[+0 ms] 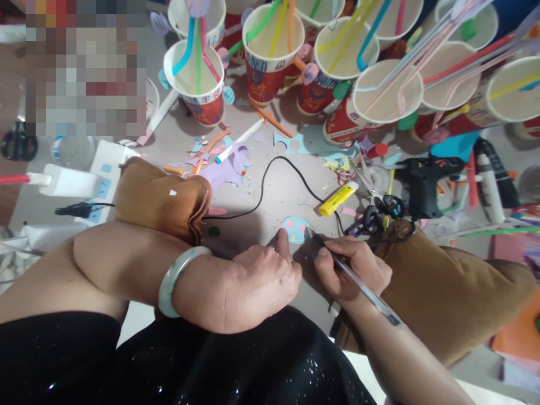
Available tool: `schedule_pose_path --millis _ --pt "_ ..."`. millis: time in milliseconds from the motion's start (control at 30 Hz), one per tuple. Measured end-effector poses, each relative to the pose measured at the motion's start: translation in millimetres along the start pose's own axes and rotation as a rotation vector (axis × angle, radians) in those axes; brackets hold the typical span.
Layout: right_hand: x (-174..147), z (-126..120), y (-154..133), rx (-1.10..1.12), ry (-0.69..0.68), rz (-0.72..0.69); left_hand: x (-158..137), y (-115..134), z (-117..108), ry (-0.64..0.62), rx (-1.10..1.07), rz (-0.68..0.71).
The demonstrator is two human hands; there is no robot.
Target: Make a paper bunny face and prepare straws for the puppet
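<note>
Tabletop [287, 188], grey, strewn with paper scraps. Paper cups [265, 81], red and white, clustered along the far side, containing coloured drinking straws [198, 67]. Left hand [261, 275], index fingertip [283, 235] on a paper disc's left edge; whether its curled grip encloses anything cannot be told. Right hand [356, 264], grip clamped on a clear-barrelled pen [367, 289]. Paper disc [296, 232], light blue with pink spots, flat between the hands.
</note>
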State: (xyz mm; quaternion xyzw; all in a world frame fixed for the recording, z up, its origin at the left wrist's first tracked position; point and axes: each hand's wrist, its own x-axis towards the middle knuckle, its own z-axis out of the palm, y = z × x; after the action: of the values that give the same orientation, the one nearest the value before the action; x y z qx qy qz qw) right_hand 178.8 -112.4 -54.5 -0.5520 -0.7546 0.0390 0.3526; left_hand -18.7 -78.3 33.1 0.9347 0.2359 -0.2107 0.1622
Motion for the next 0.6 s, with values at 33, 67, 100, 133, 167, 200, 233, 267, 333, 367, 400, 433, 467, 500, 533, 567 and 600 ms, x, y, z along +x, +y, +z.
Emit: schedule_pose_path --millis 33,67,100,133,167,200,233,267,333,367,400,433,467,500,533,567,600 --pt "0.0 0.3 0.2 0.007 -0.003 -0.003 0.1 0.0 -0.5 -0.007 -0.001 0.002" --pt "0.2 0.5 0.3 0.012 -0.001 -0.006 0.1 0.1 -0.9 -0.008 -0.002 0.003" --pt "0.5 0.6 0.3 0.012 0.003 -0.006 0.2 0.1 -1.2 -0.003 -0.003 0.001" --pt "0.8 0.5 0.2 0.011 0.007 -0.002 0.2 0.1 -1.4 0.004 -0.003 -0.001" --pt "1.1 0.2 0.1 0.012 0.009 0.004 0.2 0.1 -1.6 0.007 -0.004 -0.004" --pt "1.4 -0.2 -0.1 0.016 0.010 0.007 0.1 0.1 -1.9 0.008 -0.005 -0.003" --pt "1.4 -0.6 -0.2 0.022 0.011 0.009 0.0 0.0 -2.3 0.005 -0.006 -0.002" --pt "1.2 -0.9 -0.1 0.028 0.008 0.010 -0.1 -0.2 -2.8 -0.002 -0.006 -0.001" --pt "0.3 -1.1 0.3 0.032 -0.001 0.004 -0.3 -0.8 -4.3 -0.019 -0.009 0.010" --pt "-0.3 -1.0 0.7 0.027 -0.005 -0.001 -0.4 -1.2 -5.1 -0.028 -0.009 0.012" --pt "-0.9 -0.9 1.2 0.020 -0.007 -0.008 -0.3 -1.5 -5.6 -0.032 -0.010 0.014" --pt "-1.4 -0.7 1.7 0.010 -0.007 -0.012 -0.2 -1.8 -5.9 -0.034 -0.011 0.013" --pt "-1.8 -0.7 2.0 -0.003 -0.004 -0.013 -0.1 -2.0 -5.8 -0.034 -0.012 0.011" --pt "-2.0 -0.7 2.1 -0.016 0.002 -0.011 0.2 -2.1 -5.4 -0.032 -0.013 0.008" --pt "-2.1 -0.9 2.1 -0.028 0.005 -0.005 0.4 -2.0 -4.7 -0.028 -0.015 0.007" --pt "-2.0 -1.1 1.8 -0.038 0.005 0.000 0.6 -1.9 -3.8 -0.025 -0.017 0.006" --pt "-1.9 -1.3 1.4 -0.042 0.004 0.002 0.7 -1.6 -3.0 -0.020 -0.017 0.004"
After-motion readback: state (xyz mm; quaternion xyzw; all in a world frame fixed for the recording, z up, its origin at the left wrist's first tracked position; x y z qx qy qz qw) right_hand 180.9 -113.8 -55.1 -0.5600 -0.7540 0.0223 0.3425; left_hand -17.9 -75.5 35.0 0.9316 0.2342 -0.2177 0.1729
